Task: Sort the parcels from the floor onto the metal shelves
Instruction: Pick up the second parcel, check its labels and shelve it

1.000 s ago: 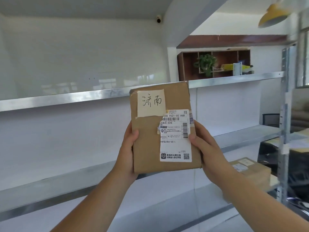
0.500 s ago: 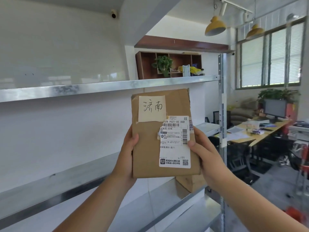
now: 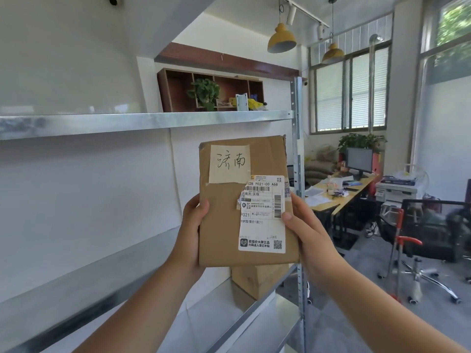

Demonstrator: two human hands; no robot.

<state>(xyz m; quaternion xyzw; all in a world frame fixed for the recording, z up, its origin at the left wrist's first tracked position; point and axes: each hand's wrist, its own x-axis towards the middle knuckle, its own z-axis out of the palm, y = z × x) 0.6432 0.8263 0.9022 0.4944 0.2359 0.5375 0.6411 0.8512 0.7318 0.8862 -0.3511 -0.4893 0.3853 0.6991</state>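
I hold a flat brown cardboard parcel (image 3: 224, 225) upright in front of me. It carries a handwritten paper note at the top and a white shipping label at the right. My left hand (image 3: 190, 233) grips its left edge and my right hand (image 3: 308, 234) grips its right edge. The parcel hangs in the air in front of the metal shelves (image 3: 142, 122), near their right end. Below it a second cardboard parcel (image 3: 257, 280) stands on a lower shelf, partly hidden by the held one.
The shelf's perforated right upright (image 3: 297, 154) runs just behind the parcel. To the right lie an office desk (image 3: 339, 192) with a monitor, a printer (image 3: 396, 189) and a black swivel chair (image 3: 430, 235) on grey floor.
The view has swung to the right along the shelves, bringing the shelf's right upright and the office into sight. The parcel stays upright in both hands.
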